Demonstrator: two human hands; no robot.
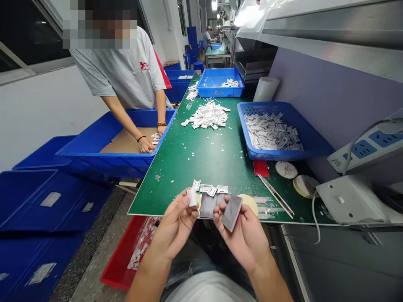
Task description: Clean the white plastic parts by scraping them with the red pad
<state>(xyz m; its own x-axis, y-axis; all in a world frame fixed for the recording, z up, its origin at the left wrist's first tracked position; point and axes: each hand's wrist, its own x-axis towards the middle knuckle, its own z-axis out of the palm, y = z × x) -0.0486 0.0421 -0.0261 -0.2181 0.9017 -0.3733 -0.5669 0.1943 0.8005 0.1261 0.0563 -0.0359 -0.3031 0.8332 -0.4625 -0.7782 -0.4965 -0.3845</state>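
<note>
Table [185,167] runs ahead of you. Row of parts [209,189] on its near edge, tweezers [275,195] right of that, basket [277,155] beyond them, loose pile [208,115] mid-table, tray [220,94] behind. Crate [103,162] on your left, co-worker [122,71] behind it.

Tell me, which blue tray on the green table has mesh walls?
The nearer blue basket, heaped with white parts; the farther blue tray has solid walls.

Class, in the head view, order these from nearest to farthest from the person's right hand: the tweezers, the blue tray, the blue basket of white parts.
From the right hand:
1. Tweezers on the mat, to its right.
2. Blue basket, beyond them at right.
3. Blue tray, farthest, up the mat.
</note>
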